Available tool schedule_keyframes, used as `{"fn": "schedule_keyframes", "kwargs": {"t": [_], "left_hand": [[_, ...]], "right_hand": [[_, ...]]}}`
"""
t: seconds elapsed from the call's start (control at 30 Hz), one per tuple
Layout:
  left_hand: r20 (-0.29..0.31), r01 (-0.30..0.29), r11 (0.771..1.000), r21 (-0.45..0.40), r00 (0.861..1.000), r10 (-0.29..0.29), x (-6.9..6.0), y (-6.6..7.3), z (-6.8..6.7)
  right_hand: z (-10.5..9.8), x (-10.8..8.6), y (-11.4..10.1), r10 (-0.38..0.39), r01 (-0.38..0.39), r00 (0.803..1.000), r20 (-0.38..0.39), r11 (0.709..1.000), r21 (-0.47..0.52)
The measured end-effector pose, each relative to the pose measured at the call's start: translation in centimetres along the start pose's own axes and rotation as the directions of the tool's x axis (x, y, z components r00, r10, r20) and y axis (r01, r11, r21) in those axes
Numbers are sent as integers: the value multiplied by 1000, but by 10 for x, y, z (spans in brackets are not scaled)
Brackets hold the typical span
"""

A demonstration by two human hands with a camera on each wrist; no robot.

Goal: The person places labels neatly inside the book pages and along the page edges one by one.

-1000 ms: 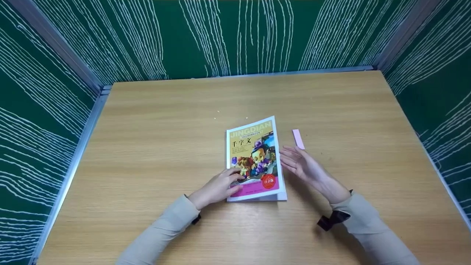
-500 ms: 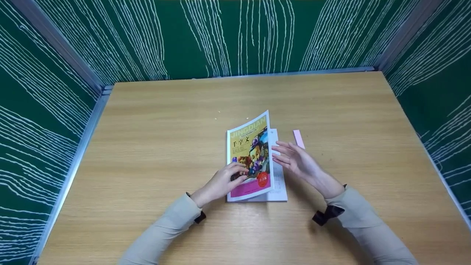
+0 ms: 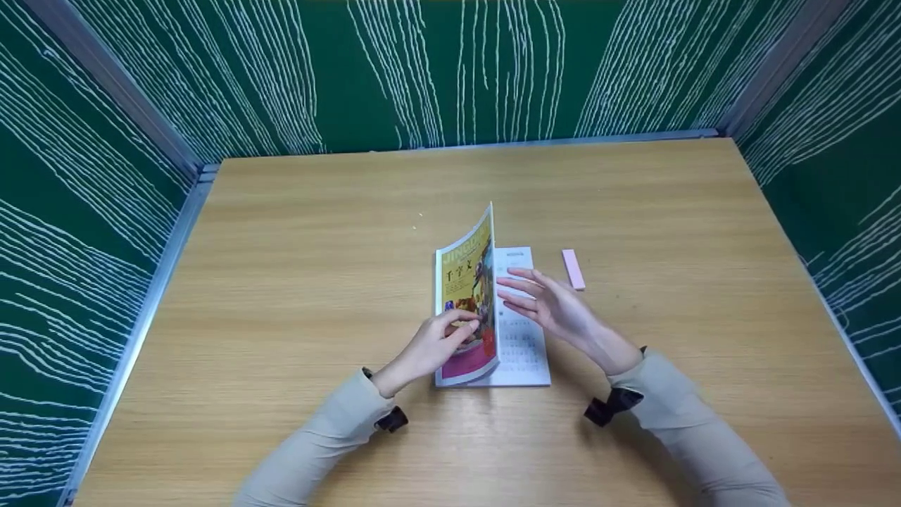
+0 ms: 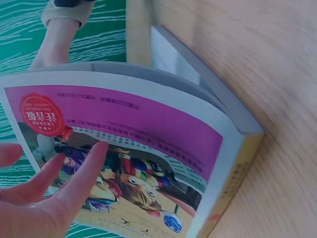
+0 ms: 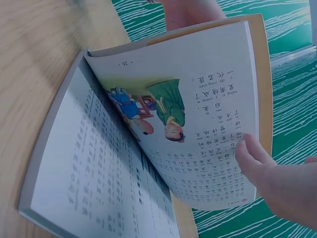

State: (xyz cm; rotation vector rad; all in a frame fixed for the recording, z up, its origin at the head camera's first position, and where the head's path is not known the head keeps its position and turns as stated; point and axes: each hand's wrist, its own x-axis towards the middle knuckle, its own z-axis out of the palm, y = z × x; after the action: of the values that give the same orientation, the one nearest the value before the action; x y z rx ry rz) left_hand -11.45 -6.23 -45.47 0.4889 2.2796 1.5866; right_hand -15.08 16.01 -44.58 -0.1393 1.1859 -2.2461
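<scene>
A paperback book [image 3: 464, 296] with a colourful illustrated cover lies partly opened on the table, its front part raised and curved leftward. My left hand [image 3: 436, 345] touches the raised cover from the left; in the left wrist view its fingers [image 4: 91, 168] stretch across the cover picture. On the other side, my right hand [image 3: 552, 306] is held over the exposed right page [image 3: 521, 352], fingers mostly straight. The right wrist view has its fingertips [image 5: 247, 158] against the outer edge of the raised printed page [image 5: 208, 124], which carries a drawing of a figure in green.
A small pink strip [image 3: 573, 270] lies on the wooden table [image 3: 317, 232], right of the book. Tiny white specks lie behind the book. Green panels [image 3: 493, 70] with wavy white lines enclose the table's back and sides.
The book's front part has swung up and leftward, exposing more of the right page. My right hand has moved left along with it; my left hand has shifted slightly right.
</scene>
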Motion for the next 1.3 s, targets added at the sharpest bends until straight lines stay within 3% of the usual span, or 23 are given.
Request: {"fn": "schedule_keyframes", "kwargs": {"t": [0.17, 0.27, 0.43, 0.67, 0.9, 1.0, 1.2, 1.3], "left_hand": [[32, 116, 976, -186, 993, -112, -1, 6, 2], [61, 154, 959, -239, 988, -143, -1, 9, 2], [81, 156, 956, -248, 987, -140, -3, 11, 3], [36, 176, 953, -246, 984, -172, -4, 14, 4], [4, 138, 941, -308, 990, -144, -3, 9, 4], [-8, 134, 945, -297, 990, -143, -3, 5, 2], [-40, 151, 938, -311, 984, -172, -6, 3, 0], [-83, 169, 933, -317, 975, -205, -7, 0, -1]], "right_hand": [[4, 4, 5, -20, 22, 997, 70, 1000, -16], [6, 7, 8, -21, 23, 996, 87, 999, -27], [11, 10, 12, -11, 19, 995, 100, 996, -82], [17, 14, 16, 0, 10, 996, 88, 993, -119], [20, 16, 19, 12, -2, 996, 88, 993, -120], [21, 17, 20, 14, -4, 997, 82, 993, -116], [20, 18, 21, 13, -4, 997, 82, 994, -107], [19, 18, 21, 12, -1, 996, 92, 994, -112]]}}
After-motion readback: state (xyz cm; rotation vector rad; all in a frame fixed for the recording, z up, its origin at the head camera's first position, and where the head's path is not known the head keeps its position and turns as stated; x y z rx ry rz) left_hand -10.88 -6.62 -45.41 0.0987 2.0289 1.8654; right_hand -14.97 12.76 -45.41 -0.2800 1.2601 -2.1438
